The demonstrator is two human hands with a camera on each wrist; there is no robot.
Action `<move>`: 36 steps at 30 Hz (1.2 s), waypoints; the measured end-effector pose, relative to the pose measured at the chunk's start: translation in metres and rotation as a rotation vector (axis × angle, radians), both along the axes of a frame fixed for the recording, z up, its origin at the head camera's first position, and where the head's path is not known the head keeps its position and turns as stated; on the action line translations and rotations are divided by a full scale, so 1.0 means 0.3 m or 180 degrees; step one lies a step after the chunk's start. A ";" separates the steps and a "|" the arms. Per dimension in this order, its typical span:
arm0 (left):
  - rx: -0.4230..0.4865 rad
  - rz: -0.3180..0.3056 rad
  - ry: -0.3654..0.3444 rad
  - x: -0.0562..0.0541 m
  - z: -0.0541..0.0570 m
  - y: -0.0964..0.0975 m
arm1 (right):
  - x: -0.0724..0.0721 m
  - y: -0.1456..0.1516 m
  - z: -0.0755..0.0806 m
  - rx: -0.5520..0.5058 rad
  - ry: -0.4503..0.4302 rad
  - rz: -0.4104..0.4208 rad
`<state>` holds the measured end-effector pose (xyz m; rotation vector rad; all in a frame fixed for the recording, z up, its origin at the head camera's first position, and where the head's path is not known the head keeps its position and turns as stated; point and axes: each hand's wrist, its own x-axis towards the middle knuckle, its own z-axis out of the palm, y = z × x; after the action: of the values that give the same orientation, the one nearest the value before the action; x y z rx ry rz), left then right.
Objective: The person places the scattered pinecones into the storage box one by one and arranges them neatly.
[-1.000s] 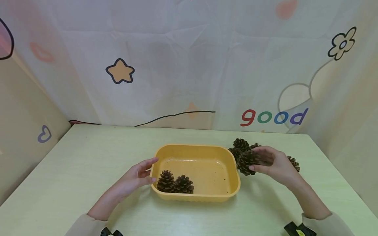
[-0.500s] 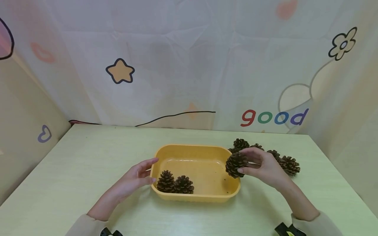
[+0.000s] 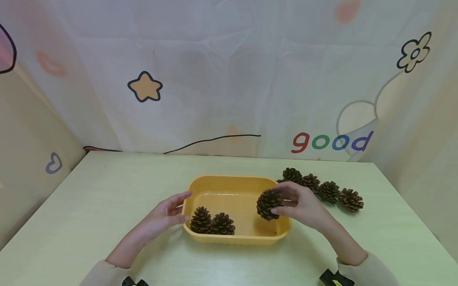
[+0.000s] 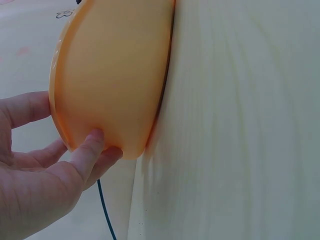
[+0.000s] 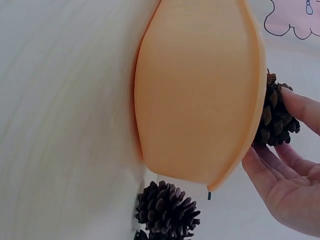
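Note:
A yellow plastic basin stands on the table, with two brown pine cones side by side in its near left corner. My left hand holds the basin's left end; its thumb and index finger reach the rim, while other fingers lie against the outer wall. Over the basin's right part, my right hand grips another pine cone between thumb and fingers. That cone is partly hidden behind the basin's rim in the right wrist view, where the fingers curve under it.
Several pine cones lie in a slanting row on the table, right of the basin; one is mostly hidden behind the right hand. Small dark crumbs dot the basin floor. A printed cloth backdrop rises behind the pale table.
My right hand has carried the gripped pine cone leftward from the pile across the basin's right rim, uncovering the row of cones behind. The left hand and basin have stayed in place.

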<state>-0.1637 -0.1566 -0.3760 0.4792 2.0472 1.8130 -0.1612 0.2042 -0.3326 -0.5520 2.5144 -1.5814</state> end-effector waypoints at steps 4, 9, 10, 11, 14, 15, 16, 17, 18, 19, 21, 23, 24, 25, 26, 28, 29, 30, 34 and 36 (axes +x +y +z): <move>-0.0001 0.0019 -0.0014 0.000 -0.004 0.003 | 0.000 -0.022 -0.010 0.0010 -0.0045 0.0026; -0.0018 0.0029 -0.0010 -0.002 -0.007 0.004 | -0.003 -0.046 -0.023 0.0007 -0.0101 0.0097; -0.0021 0.0029 -0.0005 -0.001 -0.006 0.004 | -0.004 -0.049 -0.026 0.0008 -0.0110 0.0111; -0.0022 0.0026 -0.0004 -0.002 -0.006 0.004 | -0.005 -0.053 -0.029 -0.0016 -0.0125 0.0136; -0.0021 0.0020 -0.0003 -0.003 -0.004 0.006 | -0.006 -0.064 -0.037 -0.0065 -0.0171 0.0183; -0.0019 0.0021 -0.0008 -0.003 -0.003 0.007 | -0.006 -0.068 -0.040 -0.0069 -0.0182 0.0186; -0.0021 0.0023 -0.0014 -0.002 -0.001 0.007 | -0.006 -0.072 -0.043 -0.0072 -0.0192 0.0196; -0.0020 0.0024 -0.0012 -0.002 0.000 0.008 | -0.006 -0.075 -0.045 -0.0069 -0.0199 0.0205; -0.0018 0.0024 -0.0010 -0.001 0.001 0.007 | -0.006 -0.078 -0.047 -0.0050 -0.0201 0.0214; -0.0019 0.0025 -0.0005 0.000 0.003 0.007 | -0.006 -0.081 -0.049 -0.0020 -0.0195 0.0218; -0.0013 0.0025 0.0001 0.001 0.004 0.006 | -0.005 -0.086 -0.052 0.0066 -0.0154 0.0227; -0.0007 0.0014 0.0011 0.002 0.005 0.006 | -0.005 -0.089 -0.052 0.0155 -0.0100 0.0220; -0.0004 0.0009 0.0009 0.001 0.004 0.006 | -0.005 -0.090 -0.051 0.0201 -0.0074 0.0216; -0.0006 0.0005 0.0012 0.001 0.003 0.005 | -0.005 -0.092 -0.051 0.0248 -0.0043 0.0214; -0.0003 0.0002 0.0014 0.001 0.002 0.005 | -0.005 -0.093 -0.051 0.0300 -0.0010 0.0215; -0.0013 -0.0007 0.0019 0.002 0.000 0.002 | -0.007 -0.096 -0.050 0.0373 0.0030 0.0222; -0.0019 -0.0009 0.0020 0.001 -0.001 0.000 | -0.008 -0.099 -0.051 0.0399 0.0037 0.0230; -0.0023 -0.0007 0.0019 0.002 -0.002 -0.001 | -0.009 -0.101 -0.050 0.0424 0.0047 0.0240; -0.0026 0.0000 0.0008 0.001 -0.003 -0.005 | -0.013 -0.113 -0.052 0.0534 0.0084 0.0259; -0.0018 -0.0001 0.0008 0.001 -0.004 -0.005 | -0.016 -0.120 -0.054 0.0537 0.0057 0.0308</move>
<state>-0.1633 -0.1580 -0.3773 0.4804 2.0532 1.8068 -0.1661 0.1681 -0.3489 -0.6569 2.5600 -1.3221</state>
